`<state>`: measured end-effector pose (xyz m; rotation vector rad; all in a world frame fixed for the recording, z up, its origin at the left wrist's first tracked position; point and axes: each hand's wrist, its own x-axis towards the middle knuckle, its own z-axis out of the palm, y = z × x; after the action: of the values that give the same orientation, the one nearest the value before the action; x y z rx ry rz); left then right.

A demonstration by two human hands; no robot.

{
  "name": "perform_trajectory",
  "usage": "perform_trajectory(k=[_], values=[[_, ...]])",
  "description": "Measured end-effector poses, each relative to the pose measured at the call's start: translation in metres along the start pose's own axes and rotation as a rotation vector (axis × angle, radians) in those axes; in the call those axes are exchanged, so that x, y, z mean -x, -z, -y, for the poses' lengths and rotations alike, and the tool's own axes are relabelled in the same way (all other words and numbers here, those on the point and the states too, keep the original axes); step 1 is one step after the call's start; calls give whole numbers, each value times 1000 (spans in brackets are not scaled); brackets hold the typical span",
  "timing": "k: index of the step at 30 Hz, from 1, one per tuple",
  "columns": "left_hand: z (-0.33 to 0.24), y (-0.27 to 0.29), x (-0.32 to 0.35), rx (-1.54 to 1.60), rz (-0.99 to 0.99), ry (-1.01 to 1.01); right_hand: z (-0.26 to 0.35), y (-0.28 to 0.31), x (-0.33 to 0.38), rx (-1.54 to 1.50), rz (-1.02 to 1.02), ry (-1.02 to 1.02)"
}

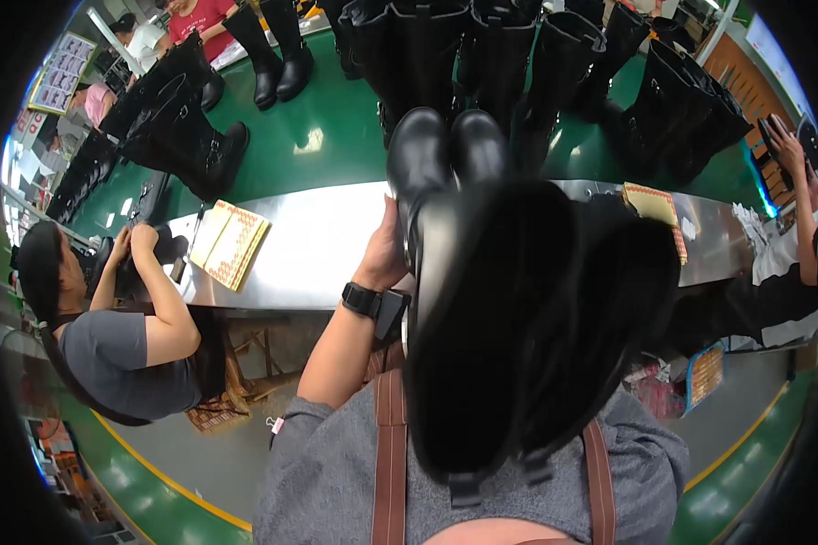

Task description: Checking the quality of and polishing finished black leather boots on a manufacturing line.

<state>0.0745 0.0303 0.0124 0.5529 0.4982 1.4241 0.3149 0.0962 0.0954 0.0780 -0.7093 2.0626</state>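
A pair of tall black boots (491,309) fills the middle of the view, close to me, soft with blur. Their smooth round toes point away over the bench, and the dark shafts come back toward my chest, with small pull tabs at the near ends. Against the left side of the left boot, near its ankle, is my left hand (386,247), gripping it; most of its fingers are hidden behind the boot. A black band with a dark square face is on that wrist. The boots cover the place of my right hand, which does not show.
A metal-topped bench (309,241) runs in front of me, with a green surface (327,150) beyond it. Black boots (182,136) stand along the far side. Yellow patterned pads (232,243) lie on the bench. Co-workers (123,345) sit at left and right.
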Motion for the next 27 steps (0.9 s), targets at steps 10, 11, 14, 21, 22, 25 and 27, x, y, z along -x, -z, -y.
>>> perform_trajectory(k=[10,11,14,21,22,25,27], values=[[-9,-30,53,257,134,-161,-35,44,31,-369,-19,-301],[-10,-34,55,193,84,-189,-35,39,34,-329,-119,-247],[-10,-40,60,164,-44,-236,-36,22,35,-138,-167,-193],[-10,-33,65,155,-183,-239,-43,7,35,0,-354,-178],[-11,-33,65,160,-182,-245,-44,6,35,1,-326,-182],[-12,-35,64,161,-183,-255,-43,4,34,42,-341,-145],[-13,-37,64,160,-189,-256,-43,1,32,105,-373,-101]])
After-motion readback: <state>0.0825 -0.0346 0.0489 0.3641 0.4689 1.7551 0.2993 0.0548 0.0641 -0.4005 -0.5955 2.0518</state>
